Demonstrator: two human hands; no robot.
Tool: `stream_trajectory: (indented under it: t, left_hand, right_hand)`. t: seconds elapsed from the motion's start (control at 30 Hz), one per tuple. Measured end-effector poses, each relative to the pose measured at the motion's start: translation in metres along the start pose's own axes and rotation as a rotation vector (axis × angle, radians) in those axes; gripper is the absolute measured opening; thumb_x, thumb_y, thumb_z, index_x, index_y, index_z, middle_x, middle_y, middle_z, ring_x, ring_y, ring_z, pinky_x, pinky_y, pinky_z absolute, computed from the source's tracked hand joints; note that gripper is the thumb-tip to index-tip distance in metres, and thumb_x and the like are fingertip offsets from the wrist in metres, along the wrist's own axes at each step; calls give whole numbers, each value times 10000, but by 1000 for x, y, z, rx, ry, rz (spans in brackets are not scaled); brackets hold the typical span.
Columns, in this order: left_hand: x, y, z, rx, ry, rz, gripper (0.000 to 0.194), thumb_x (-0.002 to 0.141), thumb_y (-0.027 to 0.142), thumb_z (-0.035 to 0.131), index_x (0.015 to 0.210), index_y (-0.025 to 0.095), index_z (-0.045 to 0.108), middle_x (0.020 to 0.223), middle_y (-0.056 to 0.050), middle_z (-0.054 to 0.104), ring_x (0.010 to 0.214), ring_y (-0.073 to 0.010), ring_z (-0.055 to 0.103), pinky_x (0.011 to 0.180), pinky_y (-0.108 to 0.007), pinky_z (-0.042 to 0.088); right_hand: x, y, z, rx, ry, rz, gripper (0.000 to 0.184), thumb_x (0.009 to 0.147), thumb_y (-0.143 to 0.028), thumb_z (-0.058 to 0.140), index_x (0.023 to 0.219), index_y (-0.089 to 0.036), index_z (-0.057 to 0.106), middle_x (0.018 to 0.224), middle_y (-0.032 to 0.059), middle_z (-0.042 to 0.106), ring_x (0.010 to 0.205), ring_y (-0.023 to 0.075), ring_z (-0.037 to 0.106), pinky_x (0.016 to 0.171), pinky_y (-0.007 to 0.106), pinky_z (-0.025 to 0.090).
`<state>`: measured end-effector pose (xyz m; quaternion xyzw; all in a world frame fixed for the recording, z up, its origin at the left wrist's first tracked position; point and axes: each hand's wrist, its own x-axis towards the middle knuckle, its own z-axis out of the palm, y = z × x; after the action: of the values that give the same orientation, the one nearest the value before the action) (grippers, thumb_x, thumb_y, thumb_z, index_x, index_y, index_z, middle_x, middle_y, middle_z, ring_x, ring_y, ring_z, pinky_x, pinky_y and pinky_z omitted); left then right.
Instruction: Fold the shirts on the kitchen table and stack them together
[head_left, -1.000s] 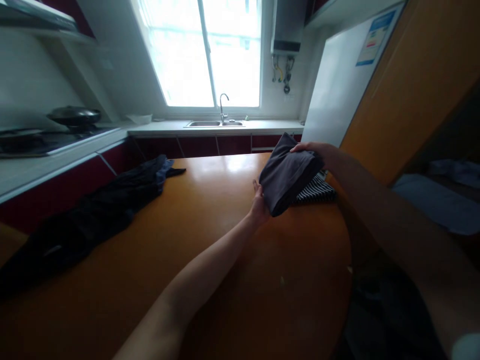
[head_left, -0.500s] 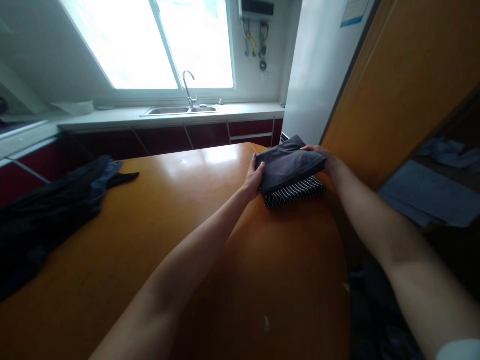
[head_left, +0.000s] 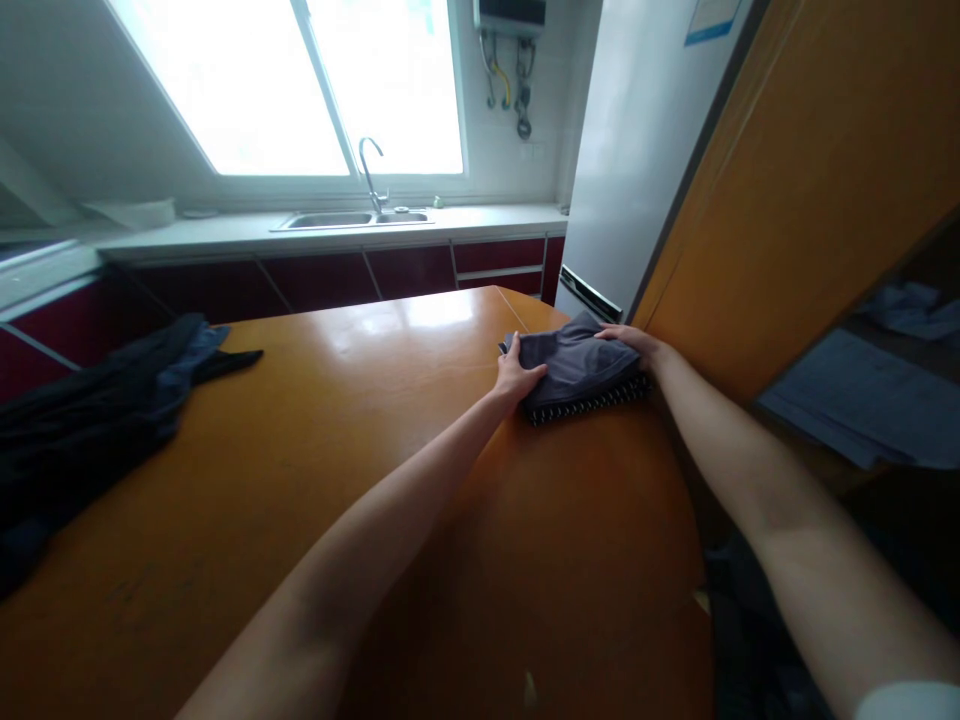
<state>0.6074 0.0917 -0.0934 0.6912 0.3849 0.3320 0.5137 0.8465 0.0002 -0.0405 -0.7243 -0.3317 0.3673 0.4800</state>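
A folded dark grey garment (head_left: 574,358) lies on top of a folded black-and-white patterned cloth (head_left: 589,404) at the table's far right. My left hand (head_left: 519,370) grips the grey garment's left edge, its thumb across the top and its fingers along the side. On the opposite edge, my right hand (head_left: 630,340) holds the same garment; some of its fingers are hidden. The patterned cloth shows only as a strip along the near side. The grey top looks slightly rumpled.
The brown wooden table (head_left: 337,430) has a rounded right end. A heap of dark clothes (head_left: 97,400) lies at its left. Folded light cloths (head_left: 862,390) sit on a shelf at right. Beyond the table are a sink (head_left: 330,219) and a pale fridge (head_left: 622,150).
Both hands have lowered the grey garment onto the patterned cloth, so less of the cloth shows. My left thumb now reaches further over the top. The view has shifted slightly.
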Motion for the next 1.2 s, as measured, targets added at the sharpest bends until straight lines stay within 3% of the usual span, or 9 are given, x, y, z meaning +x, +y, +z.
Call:
stream_trajectory:
  t: [0.27,0.4,0.5,0.6,0.7,0.8,0.9,1.07,1.2]
  left_hand:
    - [-4,24,4,97,16,-14,1013,746,222,815,1597,271,268,1461,-145,374,1285,-287,532,1108,-360,422]
    - [0,21,10,160,46,31,1021,738,241,818,1595,265,264,1470,-140,362,1280,-278,542,1118,-339,409]
    - [-1,15,11,279,28,-29,1043,753,308,809,1606,208,216,1489,-172,350,1279,-295,559,1097,-318,427]
    - [-5,20,10,511,22,-15,977,809,405,737,1598,158,217,1560,-228,275,1304,-372,534,1097,-403,422]
    - [-5,33,11,797,67,169,820,889,421,601,1572,103,276,1629,-236,190,1428,-448,349,1154,-524,323]
    - [-1,39,17,960,-16,389,651,969,376,431,1546,87,347,1626,-175,288,1515,-365,195,1232,-528,159]
    - [3,30,24,1015,-118,371,643,996,456,338,1542,120,381,1629,-136,313,1531,-345,159,1234,-575,91]
    - [4,13,28,994,-94,266,736,974,597,289,1585,188,318,1677,-77,207,1545,-362,74,1211,-631,106]
    - [3,22,25,1007,-76,181,780,955,616,328,1579,147,325,1665,-136,227,1538,-384,104,1207,-631,112]
  right_hand:
    - [15,-6,-1,-201,176,-115,385,802,-230,804,1142,-78,706,1004,124,771,830,177,717,827,283,578]
    - [21,-6,-6,-322,266,-163,394,847,-196,739,1211,-56,682,1146,155,740,960,168,704,943,275,525]
    - [21,1,-7,-443,291,-153,362,799,-213,776,1117,-48,723,1097,176,746,977,219,706,937,318,527]
    - [19,4,-2,-558,352,-139,331,807,-276,764,1058,-60,744,1140,220,717,1105,318,660,1007,430,481]
    - [17,-1,16,-789,441,-284,382,941,-344,570,1189,-86,704,1328,238,619,1296,364,519,1108,497,373]
    - [17,-2,44,-1056,310,-506,493,1008,-358,387,1398,-121,572,1492,182,507,1399,322,413,1161,459,317]
    - [22,10,59,-1154,117,-428,590,1028,-418,312,1546,-144,384,1642,126,304,1512,295,232,1215,521,198]
    - [40,33,40,-1104,91,-223,670,1025,-555,208,1595,-211,283,1687,69,163,1548,278,129,1208,595,155]
    - [38,27,26,-1110,124,-186,689,1028,-534,242,1582,-131,310,1651,162,257,1521,308,230,1194,546,233]
